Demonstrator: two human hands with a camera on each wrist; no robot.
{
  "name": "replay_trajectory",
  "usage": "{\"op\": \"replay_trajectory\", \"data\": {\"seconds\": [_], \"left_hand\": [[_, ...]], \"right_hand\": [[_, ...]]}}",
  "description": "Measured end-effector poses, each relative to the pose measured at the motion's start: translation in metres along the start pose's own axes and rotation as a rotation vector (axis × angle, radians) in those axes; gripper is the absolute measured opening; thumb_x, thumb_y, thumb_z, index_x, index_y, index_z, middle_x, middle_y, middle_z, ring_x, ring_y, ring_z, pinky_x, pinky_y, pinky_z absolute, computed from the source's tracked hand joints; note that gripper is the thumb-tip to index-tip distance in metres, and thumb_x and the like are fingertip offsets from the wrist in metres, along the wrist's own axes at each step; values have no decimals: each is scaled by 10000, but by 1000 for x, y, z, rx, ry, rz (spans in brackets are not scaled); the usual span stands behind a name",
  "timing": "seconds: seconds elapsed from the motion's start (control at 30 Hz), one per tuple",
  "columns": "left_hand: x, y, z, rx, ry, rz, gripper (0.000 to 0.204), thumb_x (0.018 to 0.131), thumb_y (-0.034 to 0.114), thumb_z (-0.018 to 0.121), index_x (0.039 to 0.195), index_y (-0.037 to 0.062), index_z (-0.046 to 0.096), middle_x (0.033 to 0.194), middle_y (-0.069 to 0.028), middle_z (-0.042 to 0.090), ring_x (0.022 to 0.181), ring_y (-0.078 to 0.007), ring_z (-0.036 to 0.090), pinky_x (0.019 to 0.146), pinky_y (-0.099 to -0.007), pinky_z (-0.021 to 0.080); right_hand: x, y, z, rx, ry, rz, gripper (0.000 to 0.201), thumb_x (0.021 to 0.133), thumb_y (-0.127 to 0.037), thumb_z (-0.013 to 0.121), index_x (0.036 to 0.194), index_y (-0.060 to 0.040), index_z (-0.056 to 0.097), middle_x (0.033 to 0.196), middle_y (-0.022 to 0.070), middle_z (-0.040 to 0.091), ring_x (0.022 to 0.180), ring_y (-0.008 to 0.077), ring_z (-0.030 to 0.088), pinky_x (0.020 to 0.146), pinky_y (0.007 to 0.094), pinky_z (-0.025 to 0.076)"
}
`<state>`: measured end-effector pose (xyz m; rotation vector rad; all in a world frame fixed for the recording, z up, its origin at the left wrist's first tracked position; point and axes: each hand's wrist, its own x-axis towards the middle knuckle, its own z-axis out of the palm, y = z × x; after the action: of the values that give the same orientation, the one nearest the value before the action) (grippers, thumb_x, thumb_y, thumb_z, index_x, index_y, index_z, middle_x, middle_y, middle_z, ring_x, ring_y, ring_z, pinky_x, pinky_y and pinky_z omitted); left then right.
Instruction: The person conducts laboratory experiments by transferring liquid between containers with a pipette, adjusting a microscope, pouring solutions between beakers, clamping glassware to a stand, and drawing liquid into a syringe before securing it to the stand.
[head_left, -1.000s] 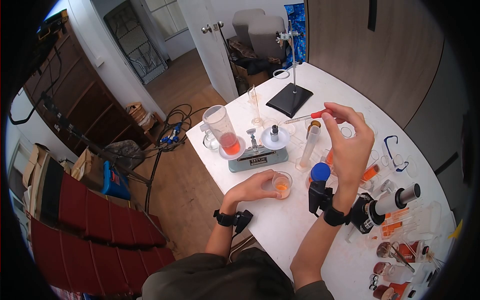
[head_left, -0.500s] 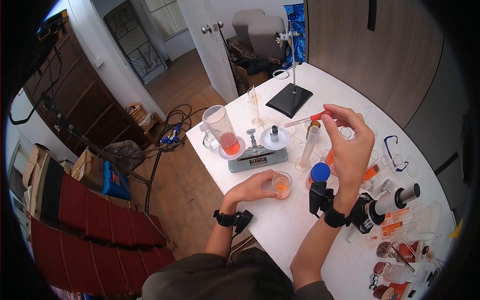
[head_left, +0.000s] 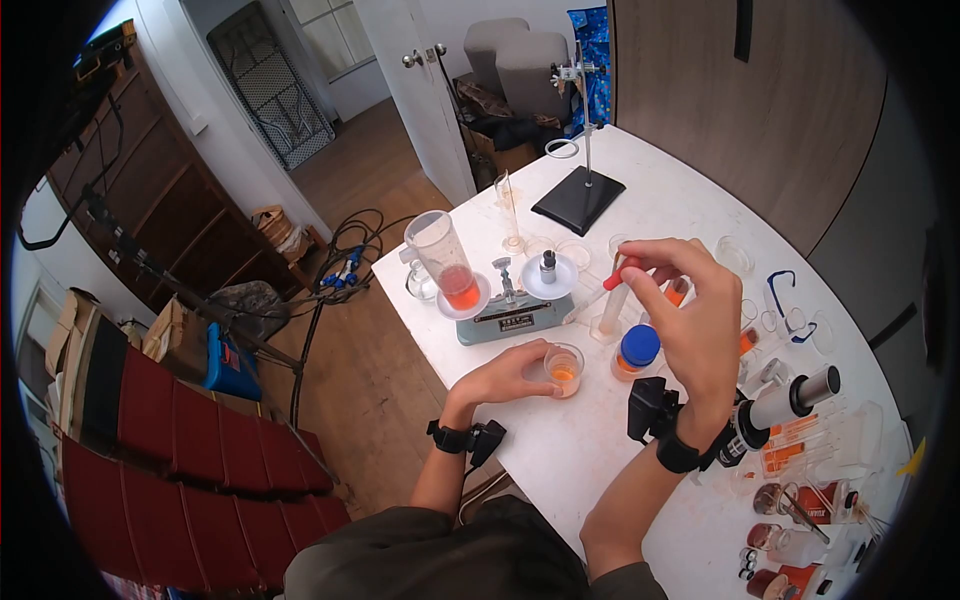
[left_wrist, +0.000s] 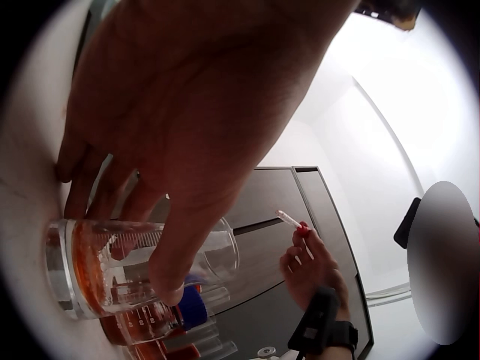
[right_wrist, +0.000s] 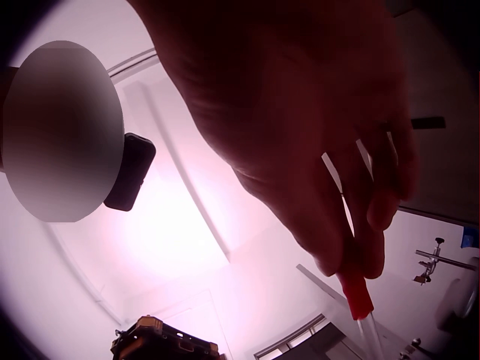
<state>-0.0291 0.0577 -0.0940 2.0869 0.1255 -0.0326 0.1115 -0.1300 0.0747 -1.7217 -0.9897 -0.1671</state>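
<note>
Head view, with 12 o'clock straight ahead of you: nearest, your left hand [head_left: 512, 373] rests by the worktop [head_left: 560, 470], thumb and fingers curled round a beaker [head_left: 565, 378]. The beaker stands upright with a little orange liquid in the bottom, just off the hand toward 3 o'clock.

Farther out and to the side, your right hand [head_left: 695, 310] is raised, pinching the red bulb of a dropper [head_left: 620, 274] between thumb and fingertips; the other fingers are loosely bent. The dropper slants, its glass tube running from the bulb toward 8 o'clock. From that bulb the beaker lies lower, toward 7 o'clock, apart from the tube. Your left hand is the nearer one to the beaker, touching it.

From the beaker, a blue-capped bottle [head_left: 639, 348] stands near, toward 3 o'clock, and a clear cylinder [head_left: 609, 317] toward 1. Beyond, toward 11, the balance [head_left: 518, 326] carries a jug [head_left: 432, 243] of red liquid. Farthest on the worktop, about 12, is a stand [head_left: 580, 200].
</note>
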Motion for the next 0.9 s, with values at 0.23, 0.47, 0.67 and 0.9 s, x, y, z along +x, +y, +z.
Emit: {"op": "replay_trajectory", "data": {"seconds": [0.23, 0.47, 0.67, 0.9], "left_hand": [[-1, 0, 1, 6, 18, 5, 680, 843, 362, 805, 1333, -45, 568, 1271, -172, 622, 1188, -271, 596, 1036, -351, 454], [-1, 0, 1, 0, 12, 13, 676, 846, 358, 802, 1339, -38, 567, 1275, -173, 620, 1190, -270, 593, 1041, -348, 452], [-1, 2, 0, 3, 4, 1, 672, 846, 350, 804, 1351, -25, 567, 1275, -164, 621, 1186, -265, 592, 1044, -347, 450], [0, 1, 1, -14, 9, 15, 666, 843, 342, 809, 1352, -17, 574, 1277, -160, 622, 1190, -266, 590, 1047, -349, 448]], "right_hand": [[-5, 2, -3, -67, -142, -46, 218, 840, -56, 746, 1054, -34, 778, 926, 103, 737, 750, 146, 648, 702, 275, 511], [-7, -2, -4, -43, -185, 2, 210, 837, -73, 744, 1039, -16, 751, 849, 115, 731, 778, 208, 633, 733, 347, 514], [-7, 0, -3, -31, -198, -1, 197, 840, -66, 737, 1028, -10, 748, 846, 124, 730, 778, 218, 636, 733, 351, 515], [-8, 2, -3, -54, -210, -26, 195, 837, -61, 735, 1023, -4, 745, 847, 128, 729, 777, 225, 636, 742, 355, 513]]}}
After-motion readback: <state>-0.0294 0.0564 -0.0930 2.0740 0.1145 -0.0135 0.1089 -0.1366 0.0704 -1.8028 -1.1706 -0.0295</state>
